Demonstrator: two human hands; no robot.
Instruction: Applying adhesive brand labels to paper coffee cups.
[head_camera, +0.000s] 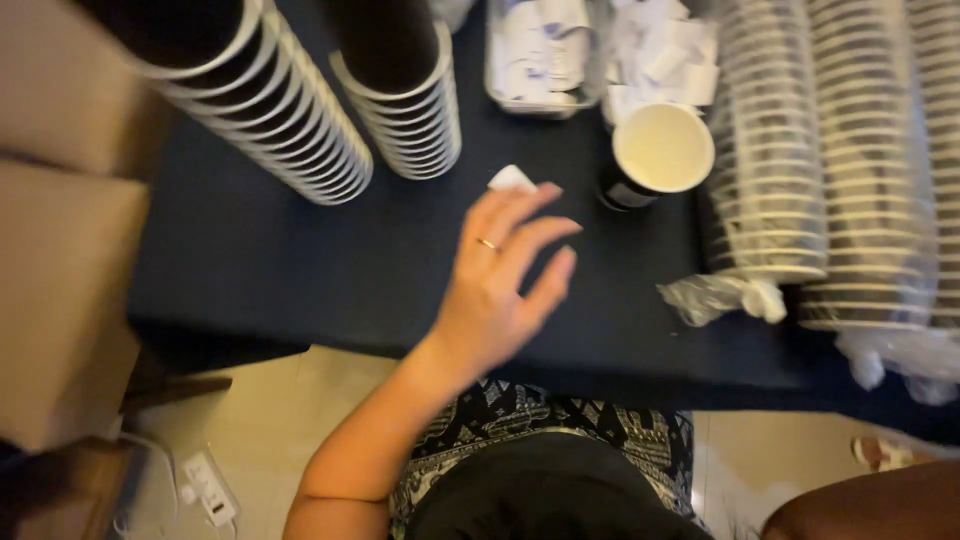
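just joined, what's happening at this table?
A person's left hand, ring on one finger, reaches over the dark table with fingers spread, holding nothing. Just past its fingertips lies a small white slip, and beside that a single paper cup stands open. Tall cup stacks stand behind, with plastic-wrapped sleeves of cups alongside. The right hand isn't visible.

Dark navy table (300, 270) fills the centre. Pale tiled floor (270, 420) at 6 o'clock. Brown cardboard boxes (60, 290) at 9 o'clock; white power strip (208, 487) at 7 o'clock.
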